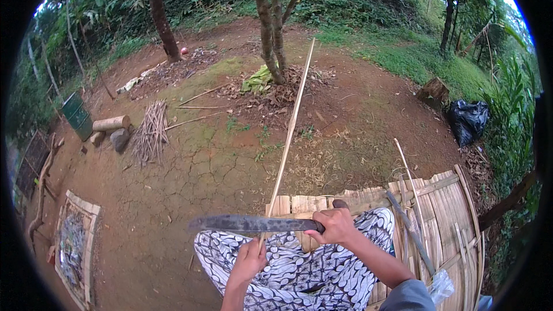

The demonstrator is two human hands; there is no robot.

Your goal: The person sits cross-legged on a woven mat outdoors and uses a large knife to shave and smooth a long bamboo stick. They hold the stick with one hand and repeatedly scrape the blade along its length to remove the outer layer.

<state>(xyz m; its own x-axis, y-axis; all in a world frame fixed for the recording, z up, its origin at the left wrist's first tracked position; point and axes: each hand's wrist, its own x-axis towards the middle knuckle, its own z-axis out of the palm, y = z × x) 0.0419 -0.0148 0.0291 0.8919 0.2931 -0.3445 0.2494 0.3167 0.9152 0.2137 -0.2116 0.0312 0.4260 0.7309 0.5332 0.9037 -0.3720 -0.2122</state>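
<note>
My right hand is closed round the dark handle of a machete. The machete's long, dark blade points left and lies across a thin bamboo strip. My left hand grips the near end of that strip, just below the blade. From there the pale strip slants up and away over the ground toward the trees. Beneath both hands is black-and-white patterned cloth over my lap. Whether the blade's edge touches the strip I cannot tell.
I sit by a bamboo slat platform, where loose strips and a grey stick lie. Curly shavings cover the ground ahead. Farther off are a bundle of sticks, tree trunks, a stump and a black plastic bag.
</note>
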